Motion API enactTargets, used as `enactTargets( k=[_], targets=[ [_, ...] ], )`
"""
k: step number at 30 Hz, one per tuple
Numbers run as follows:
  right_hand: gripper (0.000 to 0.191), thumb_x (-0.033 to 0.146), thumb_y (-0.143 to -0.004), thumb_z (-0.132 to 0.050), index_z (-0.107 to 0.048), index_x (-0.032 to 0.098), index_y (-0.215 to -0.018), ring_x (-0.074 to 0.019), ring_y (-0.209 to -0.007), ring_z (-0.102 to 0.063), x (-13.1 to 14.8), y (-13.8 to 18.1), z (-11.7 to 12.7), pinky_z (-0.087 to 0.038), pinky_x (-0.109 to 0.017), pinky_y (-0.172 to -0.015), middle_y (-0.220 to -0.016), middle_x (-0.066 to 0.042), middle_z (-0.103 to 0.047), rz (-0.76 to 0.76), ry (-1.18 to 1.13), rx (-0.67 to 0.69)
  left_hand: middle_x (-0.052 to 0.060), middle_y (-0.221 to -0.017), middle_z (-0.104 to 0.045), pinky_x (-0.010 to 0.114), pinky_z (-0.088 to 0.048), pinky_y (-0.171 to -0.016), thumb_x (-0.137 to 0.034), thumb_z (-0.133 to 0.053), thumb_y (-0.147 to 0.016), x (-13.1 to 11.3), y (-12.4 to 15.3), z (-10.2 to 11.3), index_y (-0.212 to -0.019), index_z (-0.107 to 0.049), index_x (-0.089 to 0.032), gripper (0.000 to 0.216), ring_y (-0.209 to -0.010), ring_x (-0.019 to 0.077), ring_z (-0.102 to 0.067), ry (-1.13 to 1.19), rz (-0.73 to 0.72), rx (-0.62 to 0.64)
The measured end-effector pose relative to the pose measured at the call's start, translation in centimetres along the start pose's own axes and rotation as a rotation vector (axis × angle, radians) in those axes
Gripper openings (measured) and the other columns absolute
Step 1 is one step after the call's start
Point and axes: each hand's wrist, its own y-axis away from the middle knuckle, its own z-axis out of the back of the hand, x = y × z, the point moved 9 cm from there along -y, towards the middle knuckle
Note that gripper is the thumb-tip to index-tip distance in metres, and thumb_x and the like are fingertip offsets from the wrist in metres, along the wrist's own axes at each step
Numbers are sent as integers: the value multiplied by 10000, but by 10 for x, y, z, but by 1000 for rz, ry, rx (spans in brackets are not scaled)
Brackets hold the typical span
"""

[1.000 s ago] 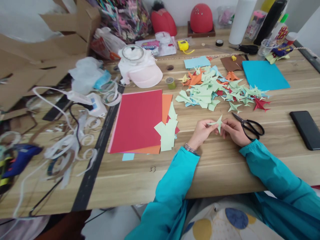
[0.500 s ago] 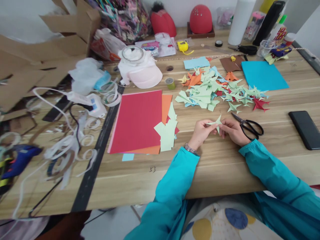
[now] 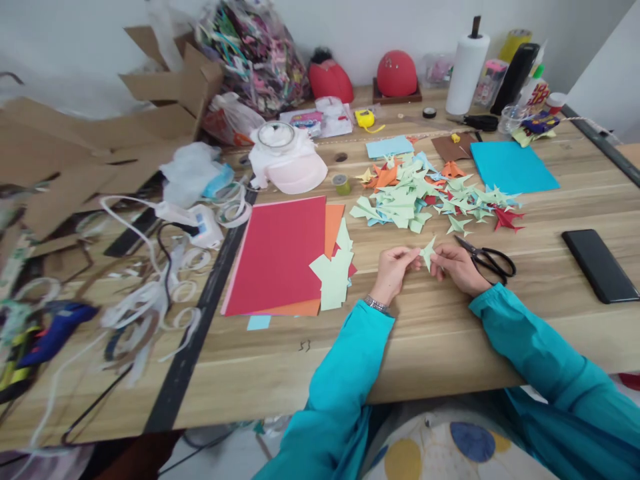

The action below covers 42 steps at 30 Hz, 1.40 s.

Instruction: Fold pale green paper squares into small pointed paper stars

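A small pale green folded paper star is pinched between my two hands above the table. My left hand grips its left side between thumb and fingers, and my right hand grips its right side. Black-handled scissors lie just beyond my right hand, partly behind it. Farther back spreads a pile of folded paper pieces, mostly pale green with orange, blue and red ones. Cut pale green paper pieces rest on the right edge of a stack of red and orange sheets.
A black phone lies at the right. Behind the pile are a bright blue sheet and a yellow tape measure. A white cap sits left of centre. Cables, tape rolls and a blue glue gun clutter the left.
The camera view has tilted up a little and shifted, so the table appears lower. My left fingers have drawn slightly back to the star's left edge; both hands still hold it.
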Motion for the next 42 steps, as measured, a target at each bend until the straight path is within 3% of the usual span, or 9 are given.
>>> enactTargets(
  k=[14, 20, 27, 35, 42],
  targets=[
    [283, 408, -754, -608, -528, 154, -660, -82, -367, -502, -11, -4, -2, -316, -201, -374, -548, 4, -619, 39, -89, 48, 28, -579, -602, 243, -435, -527, -394, -682, -649, 1, 2, 0, -643, -613, -93, 309, -503, 98, -557, 73, -50, 37],
    [285, 412, -727, -634, -509, 161, -672, -86, -341, -497, -14, -5, 10, -301, -194, -345, -519, 14, -619, 47, -220, -29, 9, -615, -587, 213, -439, -544, -412, -664, -667, -7, 7, 26, -677, -586, -103, 319, -530, 69, -547, 148, -167, -188],
    [312, 455, -721, -626, -536, 158, -690, -84, -366, -507, -12, -4, 2, -350, -196, -359, -527, 14, -610, 82, -134, 28, 35, -749, -635, 232, -460, -603, -352, -706, -626, 6, 19, -17, -762, -639, -120, 277, -603, 90, -555, 61, -152, 15],
    [360, 506, -769, -551, -583, 147, -769, -108, -402, -536, -16, -3, 2, -400, -228, -381, -584, -30, -637, 18, -210, 26, 3, -614, -602, 222, -413, -556, -312, -696, -644, 5, 14, -13, -674, -614, -111, 220, -524, 78, -517, 130, -184, -34],
    [319, 464, -741, -607, -558, 151, -711, -87, -375, -497, -12, -5, 0, -391, -212, -379, -537, 3, -609, 105, -16, 18, -5, -572, -586, 211, -376, -517, -317, -710, -623, 10, 11, -10, -645, -595, -111, 237, -501, 74, -497, 34, -173, -59]
  ],
)
